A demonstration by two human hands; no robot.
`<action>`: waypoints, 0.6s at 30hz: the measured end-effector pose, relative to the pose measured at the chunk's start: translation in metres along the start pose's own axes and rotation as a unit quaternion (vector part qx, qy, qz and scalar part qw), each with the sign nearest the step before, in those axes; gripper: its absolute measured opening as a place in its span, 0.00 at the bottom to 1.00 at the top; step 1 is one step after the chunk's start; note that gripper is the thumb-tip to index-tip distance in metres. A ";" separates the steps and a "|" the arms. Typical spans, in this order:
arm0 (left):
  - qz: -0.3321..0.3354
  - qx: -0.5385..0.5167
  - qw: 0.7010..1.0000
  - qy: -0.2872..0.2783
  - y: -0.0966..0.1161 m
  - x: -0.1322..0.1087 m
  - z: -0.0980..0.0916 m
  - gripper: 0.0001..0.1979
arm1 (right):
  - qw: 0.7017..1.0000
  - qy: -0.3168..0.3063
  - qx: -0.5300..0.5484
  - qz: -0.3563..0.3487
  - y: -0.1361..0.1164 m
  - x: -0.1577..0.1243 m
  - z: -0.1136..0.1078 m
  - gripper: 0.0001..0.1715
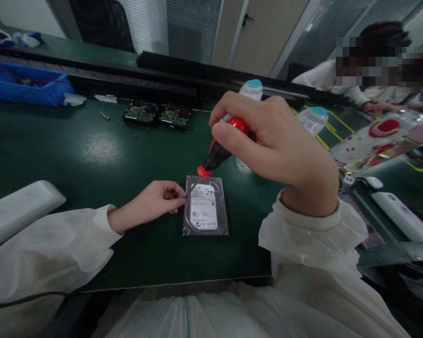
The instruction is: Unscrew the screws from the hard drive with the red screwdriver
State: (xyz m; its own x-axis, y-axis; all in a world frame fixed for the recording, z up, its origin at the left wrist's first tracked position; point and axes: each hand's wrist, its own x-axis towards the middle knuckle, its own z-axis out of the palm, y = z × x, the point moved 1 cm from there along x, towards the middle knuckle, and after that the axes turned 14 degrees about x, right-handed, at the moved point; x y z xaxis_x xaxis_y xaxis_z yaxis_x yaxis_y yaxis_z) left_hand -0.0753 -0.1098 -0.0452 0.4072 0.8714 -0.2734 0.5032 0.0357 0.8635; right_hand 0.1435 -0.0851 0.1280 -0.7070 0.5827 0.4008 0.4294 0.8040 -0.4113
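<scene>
A hard drive (203, 206) lies label up on the green table, near its front edge. My right hand (268, 141) is closed round the red and black handle of a screwdriver (216, 155), held tilted above the drive. Its thin shaft slants down to the left, and the tip meets the drive's upper left edge. My left hand (162, 197) is at that same edge, thumb and fingers pinched together beside the tip. Whether these fingers grip the shaft's end, a screw or the drive's rim is too small to make out.
Two drives with exposed circuit boards (141, 112) sit farther back. A blue bin (24, 84) stands at the back left, a white device (24, 209) at the left. White bottles with blue caps (313, 119) and a clear bottle (380, 138) stand right. Other people sit beyond.
</scene>
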 end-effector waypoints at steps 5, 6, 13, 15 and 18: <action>-0.004 -0.001 1.000 0.000 0.001 0.000 0.000 0.16 | 0.999 -0.032 0.014 -0.010 0.000 0.000 -0.001 0.17; -0.004 -0.001 1.000 0.001 0.001 0.000 0.000 0.17 | 1.000 -0.024 0.006 -0.008 0.000 0.000 -0.001 0.16; -0.009 -0.009 1.000 -0.005 0.002 -0.001 0.000 0.16 | 0.999 -0.043 0.021 -0.002 0.001 0.000 -0.002 0.21; -0.013 -0.009 1.000 -0.005 0.004 -0.002 0.000 0.16 | 0.998 -0.047 0.026 -0.020 0.000 0.000 -0.002 0.23; -0.016 -0.010 1.000 -0.001 0.007 -0.002 -0.001 0.17 | 0.999 -0.018 -0.022 -0.021 -0.002 0.001 -0.002 0.20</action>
State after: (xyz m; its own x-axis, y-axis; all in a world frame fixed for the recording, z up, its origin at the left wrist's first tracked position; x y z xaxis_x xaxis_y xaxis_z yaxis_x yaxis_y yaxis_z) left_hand -0.0732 -0.1112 -0.0383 0.3927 0.8686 -0.3023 0.5009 0.0737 0.8624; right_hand 0.1431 -0.0858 0.1303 -0.7451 0.5436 0.3864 0.4225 0.8330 -0.3572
